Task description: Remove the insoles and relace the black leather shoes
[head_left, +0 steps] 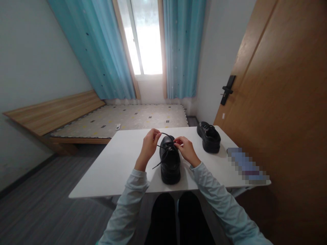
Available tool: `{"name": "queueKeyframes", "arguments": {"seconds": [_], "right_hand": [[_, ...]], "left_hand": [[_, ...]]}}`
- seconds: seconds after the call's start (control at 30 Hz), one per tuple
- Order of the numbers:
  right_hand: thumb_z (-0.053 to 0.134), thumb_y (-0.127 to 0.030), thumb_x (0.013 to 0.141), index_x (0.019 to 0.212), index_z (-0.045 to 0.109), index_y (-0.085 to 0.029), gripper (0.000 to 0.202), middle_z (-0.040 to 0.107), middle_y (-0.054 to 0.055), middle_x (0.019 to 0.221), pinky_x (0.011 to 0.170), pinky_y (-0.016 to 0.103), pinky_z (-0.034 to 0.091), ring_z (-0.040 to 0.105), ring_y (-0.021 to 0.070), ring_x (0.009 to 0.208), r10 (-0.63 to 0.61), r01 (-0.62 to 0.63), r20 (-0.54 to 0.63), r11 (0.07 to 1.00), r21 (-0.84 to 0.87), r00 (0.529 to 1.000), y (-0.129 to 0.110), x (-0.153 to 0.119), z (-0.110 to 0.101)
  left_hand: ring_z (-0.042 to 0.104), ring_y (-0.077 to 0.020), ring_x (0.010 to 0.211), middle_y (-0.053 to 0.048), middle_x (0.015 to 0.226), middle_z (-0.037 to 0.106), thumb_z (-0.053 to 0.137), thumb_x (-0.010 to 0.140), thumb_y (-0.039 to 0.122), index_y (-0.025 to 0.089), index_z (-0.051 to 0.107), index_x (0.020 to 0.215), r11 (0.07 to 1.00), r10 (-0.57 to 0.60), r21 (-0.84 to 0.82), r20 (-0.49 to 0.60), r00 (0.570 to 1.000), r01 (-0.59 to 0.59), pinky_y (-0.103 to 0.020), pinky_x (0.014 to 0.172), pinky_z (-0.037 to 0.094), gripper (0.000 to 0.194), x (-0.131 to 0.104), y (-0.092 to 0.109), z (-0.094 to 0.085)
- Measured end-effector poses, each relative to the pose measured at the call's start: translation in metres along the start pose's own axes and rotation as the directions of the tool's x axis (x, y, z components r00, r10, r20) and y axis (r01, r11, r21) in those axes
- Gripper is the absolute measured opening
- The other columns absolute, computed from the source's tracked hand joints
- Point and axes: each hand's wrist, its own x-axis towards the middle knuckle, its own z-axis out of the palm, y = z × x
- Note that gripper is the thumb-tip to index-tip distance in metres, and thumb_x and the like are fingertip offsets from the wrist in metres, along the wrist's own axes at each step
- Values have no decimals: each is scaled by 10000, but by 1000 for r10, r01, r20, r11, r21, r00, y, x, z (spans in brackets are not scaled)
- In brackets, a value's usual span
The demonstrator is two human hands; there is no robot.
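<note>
A black lace-up shoe (170, 166) stands on the white table (114, 163), its heel toward me and its toe pointing away. Left of the toe, my left hand (150, 145) pinches a black lace (166, 134) that arcs over from the shoe. My right hand (187, 149) is at the shoe's right side, fingertips closed on the lacing near the tongue; which piece of lace they hold is too small to tell. Another lace end (157, 165) hangs out over the shoe's left side.
A second black shoe (211, 137) stands at the table's back right. A blurred bluish item (245, 165) lies at the right edge, near a wooden door (281, 119). Beyond the table is a bed (133, 117) with a small white remote (118, 127).
</note>
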Motion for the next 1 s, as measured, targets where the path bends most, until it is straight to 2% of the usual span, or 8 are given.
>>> {"name": "queueKeyframes", "arguments": {"seconds": [0.13,0.4,0.53,0.7,0.87,1.0], "right_hand": [[598,-143,776,760,611,-162,29,621,36,783,699,302,462,564,148,712,38,-38,0,999,-27,999,6,-2,1],[603,-211,783,695,585,-165,101,614,27,716,635,280,462,563,143,674,60,-60,1,998,-35,998,8,-4,0],[625,-279,767,725,597,-154,134,629,34,718,601,278,492,587,146,663,126,-130,52,987,89,991,13,-3,-2],[642,-313,748,757,607,-139,178,628,27,689,546,271,505,590,136,598,219,-257,172,935,244,960,24,0,-2],[648,-309,733,734,606,-140,174,616,18,674,527,256,497,580,130,601,219,-254,158,933,256,963,26,3,-1],[622,-270,735,718,604,-148,125,604,12,671,541,244,483,566,126,619,201,-225,130,951,211,971,23,4,-1]], "left_hand": [[584,-148,761,-17,806,616,492,873,326,195,545,845,999,33,25,-7,999,-33,-257,688,439,144,1,1,4],[567,-155,749,-23,814,626,569,837,356,207,624,815,981,151,129,-39,988,-145,-259,698,428,160,8,9,-3],[557,-140,685,-12,788,654,600,816,366,210,659,790,974,164,153,23,986,-165,-250,688,422,169,10,14,-11],[549,-134,619,1,703,659,600,802,388,216,693,791,983,80,158,94,992,-95,-244,637,415,196,5,15,-15],[560,-151,635,-12,664,657,472,851,504,197,686,685,990,32,127,245,969,-65,-255,642,429,410,-1,19,-8],[591,-161,693,-40,709,664,313,920,485,191,620,538,997,39,46,328,944,-57,-276,730,457,571,-7,20,3]]}}
